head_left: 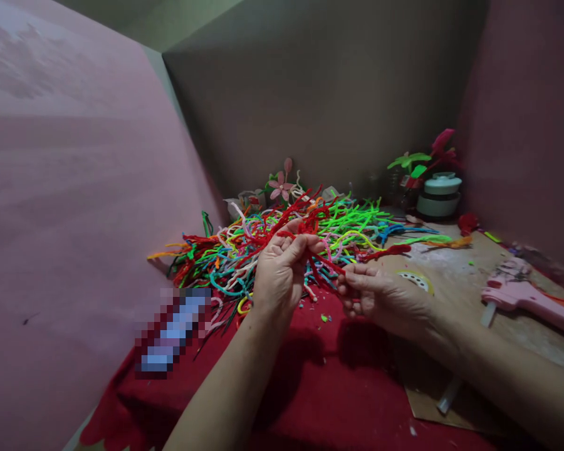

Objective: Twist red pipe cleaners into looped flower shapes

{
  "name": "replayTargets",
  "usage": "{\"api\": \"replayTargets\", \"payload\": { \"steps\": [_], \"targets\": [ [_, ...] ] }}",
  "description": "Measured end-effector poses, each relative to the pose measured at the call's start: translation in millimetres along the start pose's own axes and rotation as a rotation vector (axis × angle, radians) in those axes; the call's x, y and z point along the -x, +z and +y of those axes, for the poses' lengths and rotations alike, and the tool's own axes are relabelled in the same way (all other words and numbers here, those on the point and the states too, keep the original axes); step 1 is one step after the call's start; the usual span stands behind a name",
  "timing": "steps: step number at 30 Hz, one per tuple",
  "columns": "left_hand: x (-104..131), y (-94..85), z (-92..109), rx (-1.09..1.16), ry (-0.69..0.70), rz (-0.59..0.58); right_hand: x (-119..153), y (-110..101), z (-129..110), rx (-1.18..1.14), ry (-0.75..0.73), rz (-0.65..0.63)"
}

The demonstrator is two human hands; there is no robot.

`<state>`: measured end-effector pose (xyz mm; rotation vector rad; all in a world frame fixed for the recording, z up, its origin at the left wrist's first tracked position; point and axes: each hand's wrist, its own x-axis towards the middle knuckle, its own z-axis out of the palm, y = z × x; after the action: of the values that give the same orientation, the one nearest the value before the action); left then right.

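Note:
My left hand (284, 266) is closed, pinching red pipe cleaners between thumb and fingers above the front of a heap. Lower and to the right, my right hand (371, 291) pinches the end of a red pipe cleaner (328, 262) that runs across from the left hand. Other red strands stick up and out around my left fingers; where they join is hidden. Behind both hands spreads a big tangled heap of pipe cleaners (357, 216) in green, red, yellow, blue, pink and white.
A red cloth (352, 401) covers the table. On a board (536, 341) at right lie a pink glue gun (531, 297) and a tape roll (416, 282). A lidded pot (439, 195) and pipe-cleaner flowers (281, 186) stand behind. A blurred-out rectangle (176, 335) lies left, near the pink wall (75, 219).

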<state>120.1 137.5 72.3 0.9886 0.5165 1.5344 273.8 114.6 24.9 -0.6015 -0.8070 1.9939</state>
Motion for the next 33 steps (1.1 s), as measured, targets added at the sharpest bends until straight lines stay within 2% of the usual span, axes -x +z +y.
{"api": "replayTargets", "payload": {
  "steps": [9, 13, 18, 23, 28, 33],
  "targets": [
    [2, 7.0, -6, -0.021, 0.064, 0.034, -5, 3, 6, 0.099, -0.048, 0.165],
    [1, 10.4, -6, -0.072, 0.100, 0.025, -1, 10, 6, 0.289, -0.096, 0.072],
    [-3, 16.6, -5, -0.100, 0.141, -0.003, 3, 11, 1, 0.432, -0.079, -0.001],
    [-9, 19.9, -5, -0.138, 0.198, -0.011, 4, 10, -3, 0.321, -0.028, -0.067],
    [-19, 15.5, -7, -0.133, 0.184, 0.052, 3, 12, -3, 0.310, -0.110, 0.005],
    [-26, 14.2, -5, -0.176, 0.192, 0.068, 2, 8, -3, 0.297, -0.029, -0.011]
  ]
}}
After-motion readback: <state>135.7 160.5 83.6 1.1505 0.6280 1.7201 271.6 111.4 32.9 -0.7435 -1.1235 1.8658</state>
